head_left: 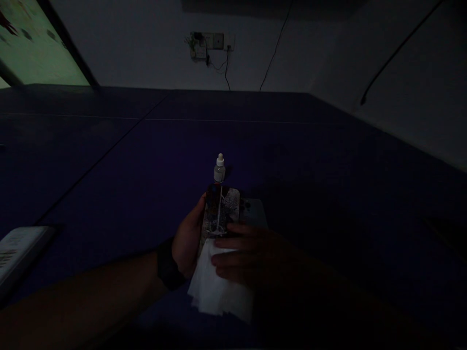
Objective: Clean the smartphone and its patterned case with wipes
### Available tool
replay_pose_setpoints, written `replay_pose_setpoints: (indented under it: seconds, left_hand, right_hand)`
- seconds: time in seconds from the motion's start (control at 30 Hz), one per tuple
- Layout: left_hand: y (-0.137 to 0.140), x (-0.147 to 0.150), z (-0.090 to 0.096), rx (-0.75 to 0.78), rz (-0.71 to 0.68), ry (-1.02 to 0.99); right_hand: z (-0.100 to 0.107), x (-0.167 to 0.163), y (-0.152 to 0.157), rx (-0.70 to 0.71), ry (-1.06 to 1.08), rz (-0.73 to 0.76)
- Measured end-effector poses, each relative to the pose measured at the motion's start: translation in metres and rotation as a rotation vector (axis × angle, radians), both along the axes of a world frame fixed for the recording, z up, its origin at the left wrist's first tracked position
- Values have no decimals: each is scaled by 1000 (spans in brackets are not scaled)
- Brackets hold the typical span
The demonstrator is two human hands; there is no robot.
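In dim light my left hand (187, 243), with a black band on the wrist, is closed around the left side of a phone with a patterned dark-and-white back (230, 206). A white tissue (219, 287) covers its lower part and hangs down in folds. My right hand (251, 253) presses the tissue with its fingers across the phone; its thumb is hidden. Beyond the right hand a grey-blue phone (255, 211) with dark camera lenses shows in part. A small clear bottle (219, 172) with a white dropper cap stands just past the held phone.
The dark blue surface (175, 150) has a seam running across it. A white box (24, 248) with print lies at the left edge. On the far wall are sockets (211, 41) with plugs and hanging cables, and another cable (394, 56) hangs at the right.
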State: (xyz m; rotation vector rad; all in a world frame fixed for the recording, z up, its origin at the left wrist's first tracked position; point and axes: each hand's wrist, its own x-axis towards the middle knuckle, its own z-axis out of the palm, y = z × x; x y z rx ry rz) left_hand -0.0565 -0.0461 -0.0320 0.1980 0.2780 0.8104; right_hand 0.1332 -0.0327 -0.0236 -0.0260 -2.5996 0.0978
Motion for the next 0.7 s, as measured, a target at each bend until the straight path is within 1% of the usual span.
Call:
replay_pose_setpoints:
  seconds: [0.07,0.13,0.17,0.23,0.3,0.33,0.37,0.43,0.5,0.57,0.6,0.7]
  left_hand:
    - [4,4,3,-53,72,-32]
    - [7,5,4,-98,107,-88]
    - [8,5,4,-103,98,-112]
    - [7,3,3,-90,26,-132]
    - [5,0,2,-62,-62,-98]
    - [4,0,2,-45,-78,-69]
    - [4,-1,3,-34,-68,-34]
    - [5,-1,6,-29,14,39]
    - [7,-1,9,-43,119,109]
    - [8,-1,11,-54,173,141]
    - [8,-1,11,-54,177,134]
    - [8,-1,9,-56,122,83]
  right_hand:
    - [4,7,3,-2,32,-154]
    - [5,9,5,28,60,-243]
    - [4,8,5,44,64,-236]
    - [1,5,4,59,49,-148]
    - [1,5,3,50,36,-63]
    - [2,7,3,38,28,-47]
    - [4,10,5,29,29,-50]
    - [9,20,8,17,4,-95]
    - [13,28,13,66,21,-169]
    - [15,32,15,102,49,-208]
    - [15,32,15,108,54,-209]
    - [18,31,13,118,20,-176]
